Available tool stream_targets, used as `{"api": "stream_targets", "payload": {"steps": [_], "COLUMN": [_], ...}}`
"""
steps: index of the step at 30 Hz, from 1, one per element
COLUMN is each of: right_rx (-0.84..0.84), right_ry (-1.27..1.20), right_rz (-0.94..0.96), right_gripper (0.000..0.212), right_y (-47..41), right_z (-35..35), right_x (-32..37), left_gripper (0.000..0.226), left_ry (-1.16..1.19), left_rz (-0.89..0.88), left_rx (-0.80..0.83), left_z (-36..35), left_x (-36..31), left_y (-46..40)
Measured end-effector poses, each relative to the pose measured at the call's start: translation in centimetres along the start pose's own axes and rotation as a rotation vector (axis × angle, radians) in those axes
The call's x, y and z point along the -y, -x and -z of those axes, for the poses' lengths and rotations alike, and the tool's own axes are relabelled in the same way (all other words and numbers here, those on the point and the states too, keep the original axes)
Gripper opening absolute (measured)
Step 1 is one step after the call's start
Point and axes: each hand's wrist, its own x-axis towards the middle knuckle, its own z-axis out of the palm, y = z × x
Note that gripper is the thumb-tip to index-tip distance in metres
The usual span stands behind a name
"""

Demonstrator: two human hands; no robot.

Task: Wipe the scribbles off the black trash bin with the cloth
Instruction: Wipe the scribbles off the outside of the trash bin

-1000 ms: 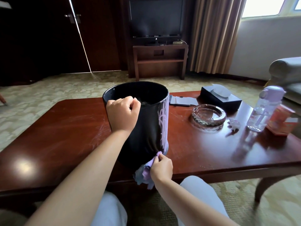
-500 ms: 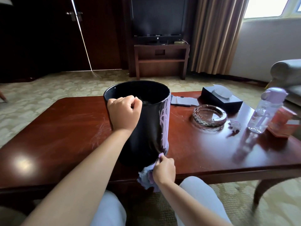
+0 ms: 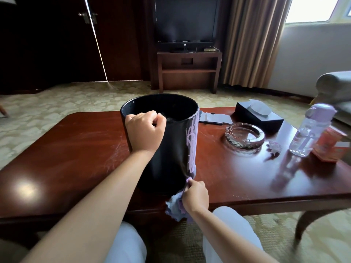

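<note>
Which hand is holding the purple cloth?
The right hand, low at the foot of the black bin, pinches the purple cloth. The left hand grips the bin's rim instead.

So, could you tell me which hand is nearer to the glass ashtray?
Right. The right hand pinches the cloth at the bin's base, toward the glass ashtray; the left hand grips the bin's rim farther away.

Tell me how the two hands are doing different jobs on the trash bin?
The left hand is up high, gripping the rim of the black trash bin; the right hand is down low by the bin's base. The left hand holds only the bin, while the right hand pinches the purple cloth against the bottom of the scribbles. Both have curled fingers.
</note>
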Motion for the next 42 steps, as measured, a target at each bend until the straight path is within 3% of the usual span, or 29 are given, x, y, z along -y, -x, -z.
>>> {"api": "stream_targets", "payload": {"steps": [5, 7, 11, 13, 15, 18, 21, 24, 26, 28, 29, 32, 36, 38, 42], "right_rx": [-0.052, -0.032, 0.010, -0.021, -0.067, -0.068, -0.100, -0.022, 0.013, 0.069, 0.064, -0.023, -0.023, -0.061, -0.056], "right_ry": [-0.157, -0.170, -0.056, 0.007, 0.077, 0.010, 0.136, 0.149, 0.152, 0.348, 0.453, 0.687, 0.834, 0.786, 0.728], "right_rz": [-0.101, -0.049, 0.130, 0.185, 0.203, 0.227, 0.340, 0.356, 0.393, 0.430, 0.473, 0.712, 0.947, 1.066, 1.221], "right_gripper": [0.026, 0.018, 0.027, 0.021, 0.029, 0.022, 0.023, 0.009, 0.037, 0.065, 0.067, 0.026, 0.039, 0.026, 0.027], "right_y": [1.0, 2.3, 4.8, 5.4, 5.3, 5.1, 5.1, 5.9, 5.8, 4.8, 4.4, 3.8, 2.9, 1.3, -1.8], "right_z": [-0.6, -1.5, -4.0, -4.5, -4.5, -4.3, -4.1, -4.4, -4.9, -6.2, -6.6, -5.5, -4.1, -2.9, 0.3], "right_x": [0.9, 1.0, 1.1, 1.6, 1.4, 0.9, 0.8, 1.4, 1.5, 1.8, 2.1, 3.4, 2.1, 0.5, -2.5], "left_gripper": [0.037, 0.038, 0.039, 0.039, 0.039, 0.037, 0.036, 0.037, 0.038, 0.037, 0.037, 0.037, 0.036, 0.036, 0.035], "left_ry": [-0.007, -0.013, -0.010, -0.014, -0.014, -0.012, -0.017, -0.022, -0.026, -0.023, -0.019, -0.014, -0.012, -0.003, 0.004], "left_rz": [-0.021, -0.038, -0.055, -0.064, -0.067, -0.035, -0.028, -0.049, -0.064, -0.066, -0.066, -0.069, -0.051, -0.032, -0.003], "left_rx": [0.010, 0.003, 0.006, 0.009, 0.009, 0.010, 0.000, 0.002, 0.006, 0.005, 0.004, 0.002, 0.009, 0.019, 0.042], "left_z": [0.2, 0.2, 0.2, 0.2, 0.2, 0.1, 0.1, 0.1, 0.2, 0.2, 0.2, 0.1, 0.2, 0.2, 0.3], "left_x": [0.0, 0.0, 0.1, 0.2, 0.2, 0.0, -0.1, 0.1, 0.2, 0.1, 0.1, 0.1, 0.1, 0.0, -0.2], "left_y": [-0.2, -0.2, -0.2, -0.3, -0.2, -0.3, -0.2, -0.3, -0.3, -0.3, -0.3, -0.2, -0.2, -0.2, -0.3]}}
